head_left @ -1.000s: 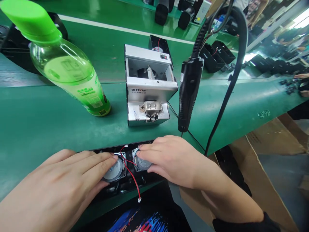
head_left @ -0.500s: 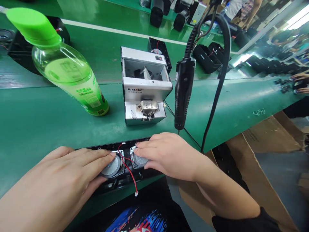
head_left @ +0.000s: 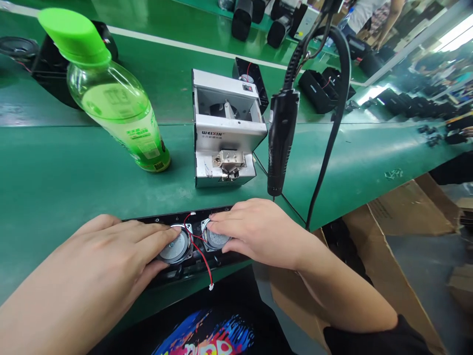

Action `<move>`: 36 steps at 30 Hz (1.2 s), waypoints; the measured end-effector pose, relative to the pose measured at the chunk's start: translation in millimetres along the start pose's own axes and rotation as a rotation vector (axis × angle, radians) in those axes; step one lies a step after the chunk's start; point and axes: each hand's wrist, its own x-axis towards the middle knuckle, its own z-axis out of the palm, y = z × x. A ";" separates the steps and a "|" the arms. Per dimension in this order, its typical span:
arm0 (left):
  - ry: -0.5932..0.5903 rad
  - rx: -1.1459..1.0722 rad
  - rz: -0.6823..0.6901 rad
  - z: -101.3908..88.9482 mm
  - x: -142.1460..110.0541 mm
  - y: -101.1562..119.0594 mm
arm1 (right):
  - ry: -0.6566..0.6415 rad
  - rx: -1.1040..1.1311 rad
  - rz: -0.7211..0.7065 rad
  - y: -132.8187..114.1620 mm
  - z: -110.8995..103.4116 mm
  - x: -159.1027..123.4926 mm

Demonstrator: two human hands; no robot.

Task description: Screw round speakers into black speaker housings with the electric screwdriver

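Note:
A black speaker panel lies at the near edge of the green bench, with two round silver speaker drivers set in it. My left hand lies flat over the panel's left part, fingertips on the left driver. My right hand rests on the right driver, fingers stretched over it. A red wire with a small white plug runs between the drivers and hangs off the front edge.
A silver screw feeder box stands just behind the panel. A black electric screwdriver hangs on its cable to the right. A green bottle stands at the left. Black speaker housings lie farther back. Cardboard is below right.
Both hands have stayed on the drivers; only the view has shifted slightly, and the wire's plug end has swung a little.

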 end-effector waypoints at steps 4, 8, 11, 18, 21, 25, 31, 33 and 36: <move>-0.038 0.059 0.022 2.7 -0.4 -1.5 | 0.045 0.025 -0.004 1.7 3.8 -2.0; -0.021 0.117 0.076 6.8 -1.5 -4.9 | 0.067 0.063 0.004 4.3 6.5 -3.0; -0.006 0.136 0.095 7.8 -0.3 -4.3 | 0.055 0.072 0.027 3.6 7.3 -3.4; 0.010 0.083 0.094 5.8 1.7 -2.1 | 0.128 0.045 0.003 0.2 10.0 -7.1; 0.025 0.040 0.099 6.9 0.8 -3.8 | 0.150 0.020 -0.013 -1.4 9.8 -7.3; 0.015 0.019 0.108 7.4 0.9 -5.4 | 0.148 0.009 -0.017 -4.2 5.3 -6.9; 0.022 -0.010 0.068 8.0 1.2 -2.4 | 0.131 0.004 -0.034 -2.9 4.1 -5.6; 0.030 -0.016 0.064 10.1 1.1 -2.5 | 0.136 0.022 -0.045 -0.9 5.8 -3.7; 0.045 -0.044 0.050 14.6 -2.1 -6.7 | 0.150 0.008 -0.060 0.4 7.1 -2.2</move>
